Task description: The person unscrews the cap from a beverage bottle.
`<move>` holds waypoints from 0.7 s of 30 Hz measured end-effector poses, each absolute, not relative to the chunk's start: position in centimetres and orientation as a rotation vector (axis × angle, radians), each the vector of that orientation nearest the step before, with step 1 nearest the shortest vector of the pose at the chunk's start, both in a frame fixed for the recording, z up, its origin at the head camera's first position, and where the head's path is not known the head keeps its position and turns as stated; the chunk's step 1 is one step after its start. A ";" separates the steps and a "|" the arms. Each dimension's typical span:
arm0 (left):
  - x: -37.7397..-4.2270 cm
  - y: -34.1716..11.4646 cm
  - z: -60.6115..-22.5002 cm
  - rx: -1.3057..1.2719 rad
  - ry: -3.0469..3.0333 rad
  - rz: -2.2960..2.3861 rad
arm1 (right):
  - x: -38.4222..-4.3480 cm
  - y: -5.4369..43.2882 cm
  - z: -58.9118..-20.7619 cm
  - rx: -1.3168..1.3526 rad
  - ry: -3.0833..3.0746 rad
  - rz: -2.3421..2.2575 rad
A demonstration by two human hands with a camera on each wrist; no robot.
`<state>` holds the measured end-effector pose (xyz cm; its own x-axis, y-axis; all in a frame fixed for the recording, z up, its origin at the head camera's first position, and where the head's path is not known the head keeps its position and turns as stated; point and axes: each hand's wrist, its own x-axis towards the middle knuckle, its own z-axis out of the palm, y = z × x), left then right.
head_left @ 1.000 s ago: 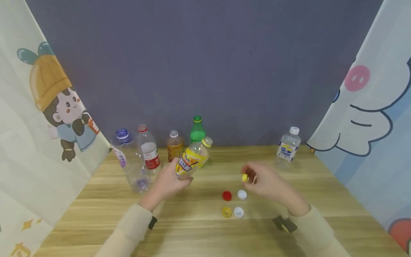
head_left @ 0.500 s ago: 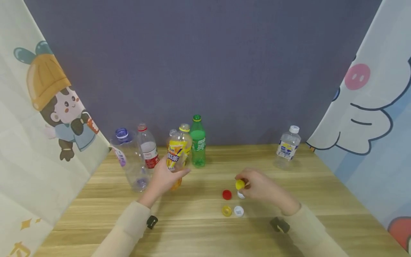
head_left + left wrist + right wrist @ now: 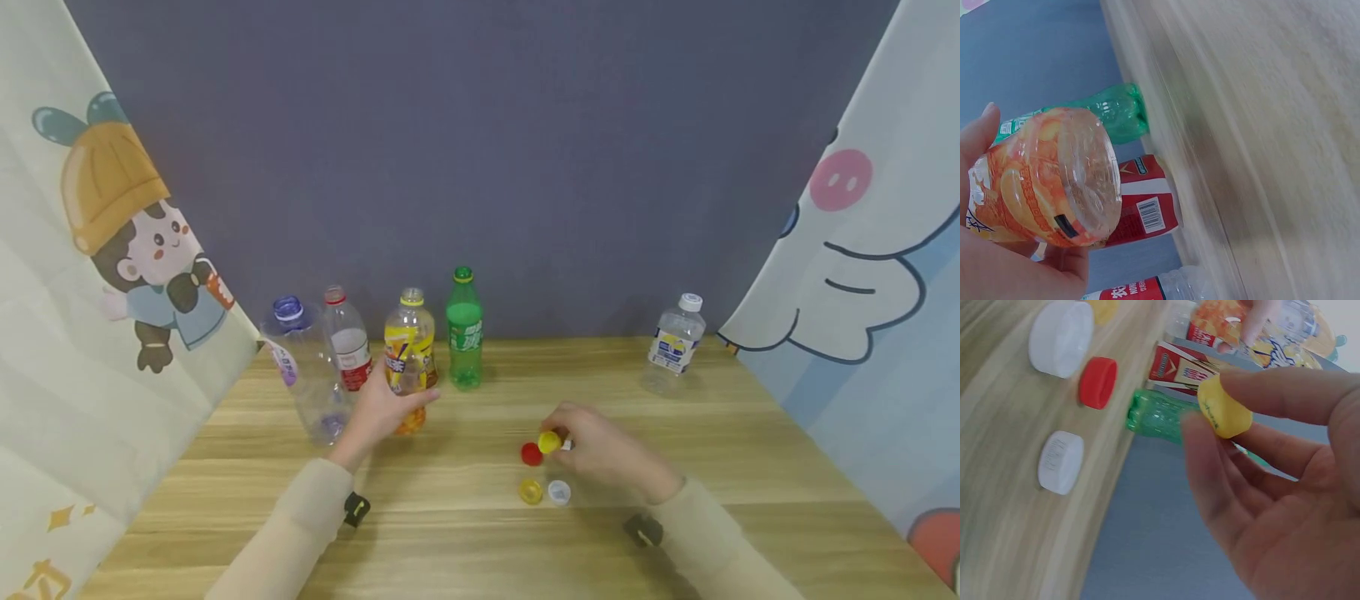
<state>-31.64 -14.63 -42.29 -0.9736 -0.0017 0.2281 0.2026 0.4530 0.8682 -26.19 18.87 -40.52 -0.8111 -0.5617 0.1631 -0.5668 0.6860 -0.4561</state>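
Observation:
My left hand [image 3: 377, 411] grips a clear bottle with a yellow and orange label [image 3: 408, 346], its mouth uncapped. In the left wrist view the base of that bottle [image 3: 1088, 178] hangs off the table. A yellow bottle cap [image 3: 1225, 407] is pinched between the thumb and fingers of my right hand [image 3: 600, 450]. Below that hand lie a red cap [image 3: 531, 454], a yellow cap [image 3: 530, 492] and a white cap [image 3: 558, 492]. Another white cap [image 3: 1060, 462] shows in the right wrist view; my right hand mostly covers it in the head view.
To the left stand a large clear bottle with a purple neck [image 3: 288, 310] and a red-and-white labelled bottle [image 3: 352, 358]. A green bottle [image 3: 465, 342] stands at the back. A capped clear bottle [image 3: 672, 346] is at the back right of the wooden table [image 3: 450, 542].
My left hand has swung the bottle from a rightward tilt to upright, moving it left. My right hand has moved left and down with the yellow cap, over the loose caps.

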 end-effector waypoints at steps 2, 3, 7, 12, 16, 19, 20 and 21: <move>-31.8 -14.6 -42.4 -0.156 -2.521 -1.526 | -26.2 18.6 -40.8 0.948 -2.892 0.787; -31.9 -14.6 -42.3 -0.148 -2.532 -1.510 | -26.2 18.4 -41.0 0.939 -2.904 0.786; -32.4 -14.3 -42.2 -0.136 -2.548 -1.448 | -26.1 17.6 -41.6 0.969 -2.914 0.787; -33.0 -14.0 -42.4 -0.159 -2.537 -1.428 | -26.1 16.2 -42.3 1.087 -2.850 0.739; -33.2 -14.0 -42.9 -0.168 -2.563 -1.405 | -26.1 15.2 -42.8 1.086 -2.876 0.700; -33.3 -14.1 -43.1 -0.139 -2.563 -1.405 | -26.2 14.6 -43.0 1.076 -2.914 0.665; -33.2 -14.1 -43.2 -0.127 -2.562 -1.409 | -26.2 14.4 -43.0 1.085 -2.913 0.648; -33.2 -14.2 -43.2 -0.121 -2.558 -1.413 | -26.2 14.2 -43.1 1.089 -2.918 0.632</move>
<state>-33.22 -14.16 -43.18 -0.9731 -0.0327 0.2280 0.1756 0.5355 0.8261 -26.21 14.23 -43.08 -0.7646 -0.6363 0.1023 -0.6216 0.6862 -0.3777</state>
